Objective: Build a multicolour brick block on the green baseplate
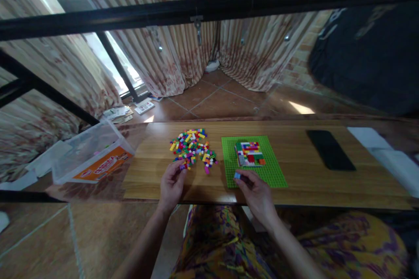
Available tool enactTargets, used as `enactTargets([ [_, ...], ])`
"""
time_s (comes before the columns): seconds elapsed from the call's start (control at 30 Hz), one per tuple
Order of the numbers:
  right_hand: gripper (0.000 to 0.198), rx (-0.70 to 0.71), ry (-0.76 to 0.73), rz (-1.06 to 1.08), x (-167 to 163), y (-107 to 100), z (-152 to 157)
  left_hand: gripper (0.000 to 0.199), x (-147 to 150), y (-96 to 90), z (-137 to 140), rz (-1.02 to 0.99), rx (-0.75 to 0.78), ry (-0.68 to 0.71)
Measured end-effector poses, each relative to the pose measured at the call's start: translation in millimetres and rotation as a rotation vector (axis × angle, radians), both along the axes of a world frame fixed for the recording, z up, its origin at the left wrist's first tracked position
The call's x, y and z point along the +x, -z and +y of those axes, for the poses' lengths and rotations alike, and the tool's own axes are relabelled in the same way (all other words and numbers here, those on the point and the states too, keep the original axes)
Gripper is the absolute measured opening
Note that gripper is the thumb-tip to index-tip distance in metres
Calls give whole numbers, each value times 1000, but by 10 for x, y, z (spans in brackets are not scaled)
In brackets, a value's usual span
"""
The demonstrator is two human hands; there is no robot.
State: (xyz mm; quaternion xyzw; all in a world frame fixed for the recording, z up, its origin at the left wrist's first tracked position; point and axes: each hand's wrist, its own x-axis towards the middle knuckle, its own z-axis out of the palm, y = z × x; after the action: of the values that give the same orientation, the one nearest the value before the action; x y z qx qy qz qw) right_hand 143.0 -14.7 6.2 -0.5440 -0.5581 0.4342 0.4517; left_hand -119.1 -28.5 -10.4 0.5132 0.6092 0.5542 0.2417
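Observation:
My right hand [257,189] pinches a small light-blue toy brick [237,175] between thumb and fingertips. It hovers over the near edge of a green studded baseplate [275,168]. On that plate stands a squarish build of multicoloured bricks [250,154], just beyond my right fingers. My left hand [172,183] is at the near edge of a loose pile of mixed small bricks [191,146]. Its fingers are curled, thumb and index close together among purple and blue bricks; what lies between the tips is too small to make out.
Left of the wooden table [150,183] sits a clear plastic bin [88,152] with an orange label. A dark flat phone-like slab [330,150] and white sheets [373,137] lie at the right. A black metal bar [229,4] crosses in front of the curtains.

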Motion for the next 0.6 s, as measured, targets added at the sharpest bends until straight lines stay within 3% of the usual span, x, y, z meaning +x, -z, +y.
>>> enactTargets([
  [0.17,29,-32,88,-65,282,-6,-39,28,1,49,15,233,15,36],
  [0.37,28,137,143,-266,547,-108,143,27,24,31,39,370,29,17],
  [0.6,24,288,163,-401,670,-85,437,28,29,15,48,438,11,2],
])
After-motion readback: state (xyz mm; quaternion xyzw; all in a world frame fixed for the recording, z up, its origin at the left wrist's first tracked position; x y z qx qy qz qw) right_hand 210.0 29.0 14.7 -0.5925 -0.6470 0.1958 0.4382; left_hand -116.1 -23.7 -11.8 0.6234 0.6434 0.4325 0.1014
